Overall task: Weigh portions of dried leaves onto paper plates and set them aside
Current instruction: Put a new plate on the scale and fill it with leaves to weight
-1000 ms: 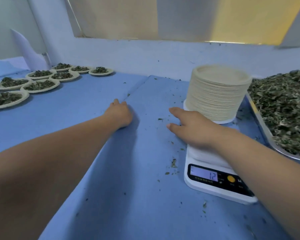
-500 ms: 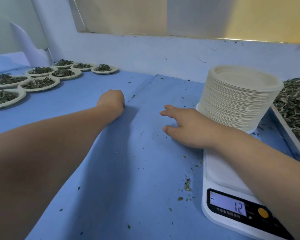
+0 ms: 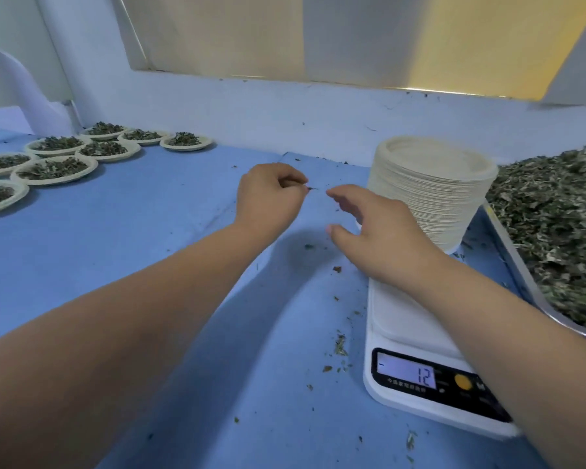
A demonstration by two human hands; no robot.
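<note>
Plates [image 3: 53, 181] of pale paper, each carrying a small heap of dried leaves, sit in a loose cluster at the far left of the bench [image 3: 149, 248], some touching rim to rim. A tall stack of empty plates [image 3: 427, 204] stands right of centre, just behind the scale [image 3: 406, 326] and close against a metal tray [image 3: 528, 282]. The tray runs off the right edge and is piled high with loose dried leaves [image 3: 555, 225].

The scale's white platform has nothing on it, and its display [image 3: 408, 373] shows a minus sign and 12, beside a yellow button [image 3: 463, 382]. The right forearm crosses over the platform and hides part of it and of the control panel.

The left hand [image 3: 268, 194] hangs above the blue cloth with its fingers curled in, pinching a tiny leaf fragment [image 3: 311, 188] at the fingertips. The right hand [image 3: 376, 228] is just beside it, apart from the fragment, fingers spread and loosely bent, holding nothing; it covers the near foot of the stack.

Leaf crumbs [image 3: 340, 345] are scattered over the cloth, thickest along the scale's left side. A white sheet [image 3: 14, 86] leans at the far left corner, and a shiny panel [image 3: 352, 38] fills the wall above the bench.
</note>
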